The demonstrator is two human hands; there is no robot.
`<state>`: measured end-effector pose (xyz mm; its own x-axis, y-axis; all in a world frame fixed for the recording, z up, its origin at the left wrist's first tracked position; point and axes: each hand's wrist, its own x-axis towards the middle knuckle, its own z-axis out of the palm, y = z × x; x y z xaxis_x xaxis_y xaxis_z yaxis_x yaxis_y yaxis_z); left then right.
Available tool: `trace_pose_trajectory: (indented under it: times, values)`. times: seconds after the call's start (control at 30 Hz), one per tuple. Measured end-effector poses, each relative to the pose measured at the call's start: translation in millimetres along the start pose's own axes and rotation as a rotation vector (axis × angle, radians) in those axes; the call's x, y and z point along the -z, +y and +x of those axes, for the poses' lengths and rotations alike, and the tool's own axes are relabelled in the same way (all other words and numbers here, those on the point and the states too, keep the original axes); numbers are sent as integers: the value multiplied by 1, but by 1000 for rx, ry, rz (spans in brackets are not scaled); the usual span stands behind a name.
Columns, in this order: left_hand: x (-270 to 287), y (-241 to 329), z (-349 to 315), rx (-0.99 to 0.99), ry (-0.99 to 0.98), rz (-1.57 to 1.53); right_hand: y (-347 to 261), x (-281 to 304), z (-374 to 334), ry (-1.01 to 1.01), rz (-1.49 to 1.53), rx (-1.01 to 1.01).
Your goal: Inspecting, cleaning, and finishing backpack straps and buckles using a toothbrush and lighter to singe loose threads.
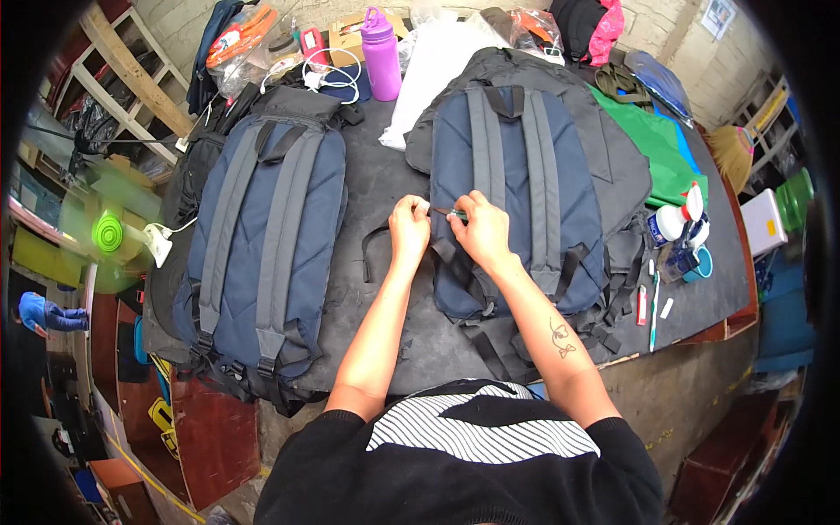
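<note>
My left hand (pixel 409 232) is closed in a pinch over the left edge of a navy backpack (pixel 573 179) with grey shoulder straps, which lies straps up. What its fingertips hold is too small to make out. Close beside it, my right hand (pixel 481 229) grips a small pointed tool (pixel 458 213) with a green handle, its dark tip toward the left fingertips. A black strap (pixel 374 254) loops out on the table by my left wrist. Another navy backpack (pixel 232 210) of the same kind lies to the left, out of my hands' reach.
Dark grey bags (pixel 626 166) lie under and behind the right backpack. A purple bottle (pixel 381 57) and white cable (pixel 337 83) stand at the back. At right are a spray bottle (pixel 672 219), blue cup (pixel 700 264) and toothbrush (pixel 654 306). A green fan (pixel 108 232) spins at left.
</note>
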<state>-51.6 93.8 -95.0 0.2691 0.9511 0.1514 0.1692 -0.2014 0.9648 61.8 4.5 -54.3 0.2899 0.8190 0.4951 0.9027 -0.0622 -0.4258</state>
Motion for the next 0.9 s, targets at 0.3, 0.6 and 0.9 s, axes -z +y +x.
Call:
trace_pose_trajectory:
  times: [0.3, 0.6, 0.9]
  values:
    - [-1, -6, 41, 412, -72, -595, 1, 8, 21, 75, 62, -154]
    - [-17, 8, 51, 173, 48, -338, 3, -6, 36, 61, -32, -63]
    - [-10, 14, 47, 36, -5, -165, 1, -19, 44, 65, -47, -10]
